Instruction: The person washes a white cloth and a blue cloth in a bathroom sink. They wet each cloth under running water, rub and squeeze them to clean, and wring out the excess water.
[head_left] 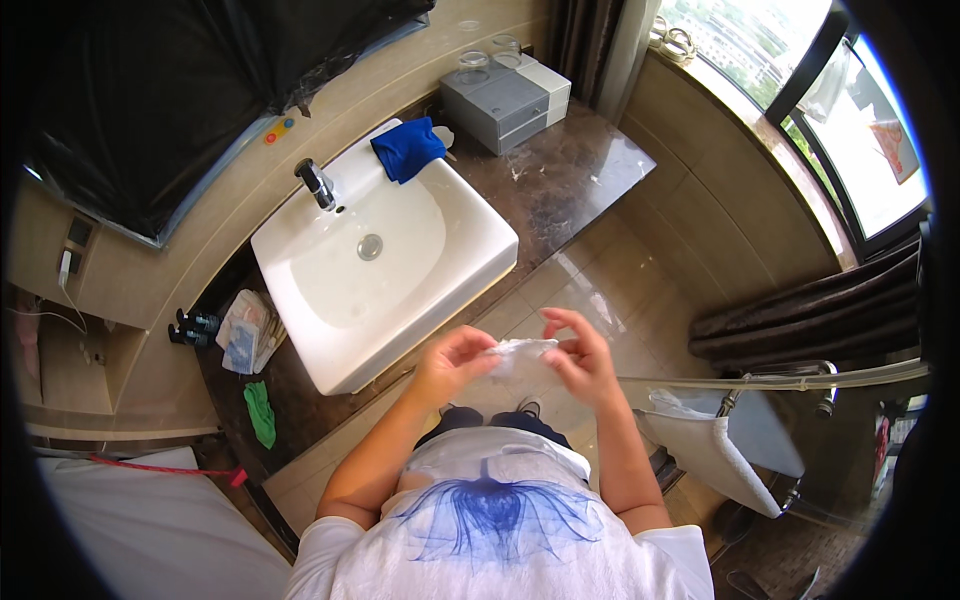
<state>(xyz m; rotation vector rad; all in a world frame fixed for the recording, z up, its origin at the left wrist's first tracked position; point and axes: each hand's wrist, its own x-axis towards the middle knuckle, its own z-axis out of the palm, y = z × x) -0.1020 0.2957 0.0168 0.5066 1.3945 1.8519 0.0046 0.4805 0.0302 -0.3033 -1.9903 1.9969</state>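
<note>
The step in hand appears to be handling a thin white piece (522,352), which is held up between the two hands just below the centre of the frame, over the floor and in front of the sink (498,238). The left hand (452,365) has a narrow grip, thumb and fingers closed on the piece's left end; the right hand (584,362) seems to pinch the right end between the thumb and a fingertip, with another finger raised clear above it. The piece looks light and pliable, its upper edge running nearly level and its lower part pale and see-through, though what it is cannot be told. With both ends held, the next move probably calls for gentle, even pressure, and for one pinch to be loosened before the other hand could carry the piece alone. Both forearms rise from the lower part of the frame, the left slanting up to the right and the right slanting up to the left, so the hands meet before the torso with fingertips turned inward. A blue cloth (408,150) lies on the sink's far corner at upper centre, well apart from the hands.
</note>
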